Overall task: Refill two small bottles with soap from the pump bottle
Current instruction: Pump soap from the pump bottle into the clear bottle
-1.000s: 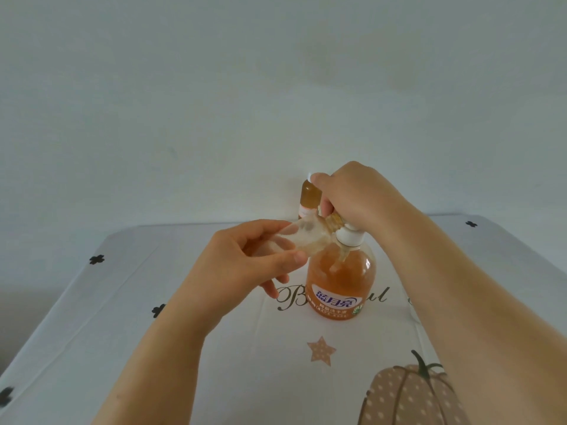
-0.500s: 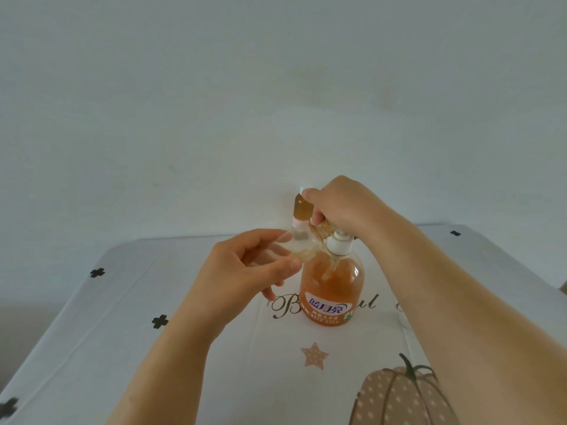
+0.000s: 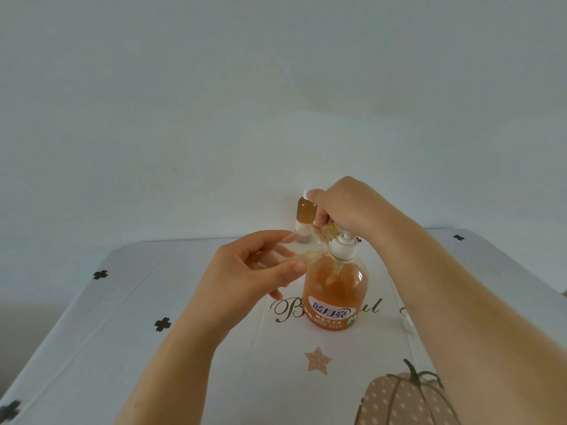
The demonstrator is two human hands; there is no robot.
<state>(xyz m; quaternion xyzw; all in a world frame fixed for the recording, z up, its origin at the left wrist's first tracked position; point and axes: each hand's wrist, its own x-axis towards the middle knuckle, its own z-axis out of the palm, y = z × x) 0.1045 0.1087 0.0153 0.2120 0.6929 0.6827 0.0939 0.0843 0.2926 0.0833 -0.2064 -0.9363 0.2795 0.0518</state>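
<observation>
At the centre of the frame the left hand (image 3: 245,271) pinches a small clear bottle (image 3: 306,245), held tilted against the nozzle. The right hand (image 3: 346,207) curls over the head of the pump bottle (image 3: 334,289). I think it is best to press slowly and keep the mouth under the nozzle. A second small bottle (image 3: 306,211), amber inside, stands just behind.
</observation>
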